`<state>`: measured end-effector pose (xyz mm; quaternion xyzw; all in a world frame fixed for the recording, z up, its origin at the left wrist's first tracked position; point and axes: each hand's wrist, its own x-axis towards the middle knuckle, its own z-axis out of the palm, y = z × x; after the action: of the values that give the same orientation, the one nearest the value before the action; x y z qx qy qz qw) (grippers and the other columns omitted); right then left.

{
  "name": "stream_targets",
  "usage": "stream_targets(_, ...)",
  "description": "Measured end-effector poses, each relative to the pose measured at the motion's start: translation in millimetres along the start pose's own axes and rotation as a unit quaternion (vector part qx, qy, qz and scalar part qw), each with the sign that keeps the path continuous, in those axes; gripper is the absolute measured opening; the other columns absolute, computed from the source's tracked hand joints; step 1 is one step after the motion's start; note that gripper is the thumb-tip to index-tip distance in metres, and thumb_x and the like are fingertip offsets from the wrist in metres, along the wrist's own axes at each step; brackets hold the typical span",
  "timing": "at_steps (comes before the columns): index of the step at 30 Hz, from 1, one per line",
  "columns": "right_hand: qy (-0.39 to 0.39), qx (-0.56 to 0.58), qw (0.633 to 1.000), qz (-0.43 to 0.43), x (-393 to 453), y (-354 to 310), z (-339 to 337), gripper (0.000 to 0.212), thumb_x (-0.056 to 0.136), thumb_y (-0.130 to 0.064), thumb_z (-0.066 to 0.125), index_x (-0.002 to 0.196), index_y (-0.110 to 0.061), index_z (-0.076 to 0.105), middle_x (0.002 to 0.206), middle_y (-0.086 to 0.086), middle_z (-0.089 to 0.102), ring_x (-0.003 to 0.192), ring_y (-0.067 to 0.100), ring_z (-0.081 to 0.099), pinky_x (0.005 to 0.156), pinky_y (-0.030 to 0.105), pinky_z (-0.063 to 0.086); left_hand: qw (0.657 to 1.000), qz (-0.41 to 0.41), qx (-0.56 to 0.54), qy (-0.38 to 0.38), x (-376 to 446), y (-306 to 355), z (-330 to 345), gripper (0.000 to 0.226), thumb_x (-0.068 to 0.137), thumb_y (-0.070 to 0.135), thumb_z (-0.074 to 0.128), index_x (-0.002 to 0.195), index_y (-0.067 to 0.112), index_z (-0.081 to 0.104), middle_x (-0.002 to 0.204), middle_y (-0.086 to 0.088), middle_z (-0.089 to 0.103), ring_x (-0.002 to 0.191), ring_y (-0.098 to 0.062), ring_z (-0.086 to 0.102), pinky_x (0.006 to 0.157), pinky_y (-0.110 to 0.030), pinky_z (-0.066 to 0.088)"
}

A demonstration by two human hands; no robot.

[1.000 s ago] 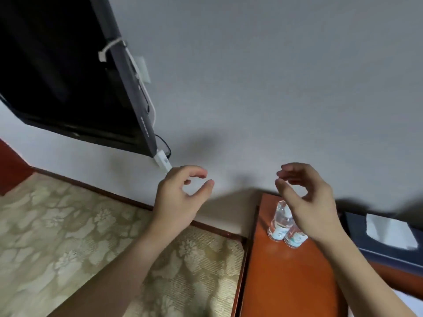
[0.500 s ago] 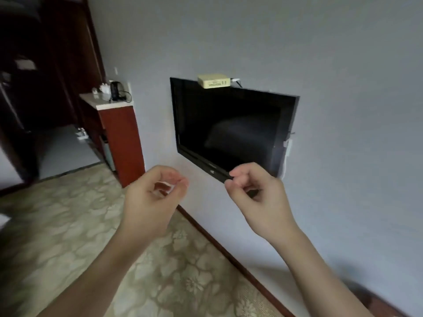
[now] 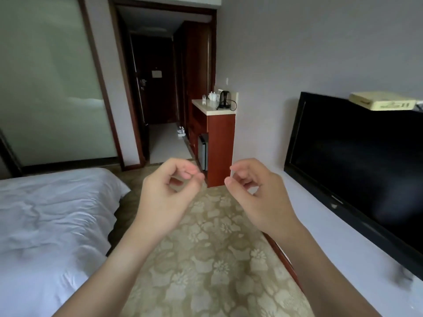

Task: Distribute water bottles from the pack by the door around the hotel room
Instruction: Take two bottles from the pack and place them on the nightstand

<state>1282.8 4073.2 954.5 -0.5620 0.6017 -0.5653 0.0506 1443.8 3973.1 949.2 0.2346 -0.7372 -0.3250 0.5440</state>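
Far down the hallway, a small pack of water bottles [image 3: 181, 131] stands on the pale floor next to the wooden cabinet, short of the dark entrance door [image 3: 156, 92]. My left hand [image 3: 168, 195] and my right hand [image 3: 256, 193] are raised side by side in front of me over the patterned carpet. Both hold nothing. Their fingers are loosely curled, thumbs close to the fingertips. The bottles on the desk from a moment ago are out of view.
A bed with white sheets [image 3: 45, 225] fills the left. A wall-mounted TV [image 3: 357, 161] with a yellow box [image 3: 382, 104] on top is at right. A red cabinet [image 3: 220, 145] carries a kettle [image 3: 223, 99] and cups. Frosted glass wall [image 3: 50, 88] at left.
My view has swung left from the desk with two bottles, past the TV, to face the hallway and door. Both hands stayed raised and empty, curling slightly more.
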Motion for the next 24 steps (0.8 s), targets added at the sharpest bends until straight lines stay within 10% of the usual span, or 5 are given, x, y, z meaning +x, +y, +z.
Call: stream_targets(24,-0.108,0.082,0.988,-0.068,419.5,221.3,221.6,0.023,0.084,-0.028,0.071,0.103,-0.034,0.060,0.084,-0.009,0.069,0.081,0.006,0.065,0.075,0.019,0.051,0.988,-0.038,0.124,0.084,351.1,-292.4,-4.2,0.011,0.078,0.026,0.072,0.086,0.019,0.069,0.086,0.005,0.072,0.080,-0.014,0.068,0.078,-0.030,0.056)
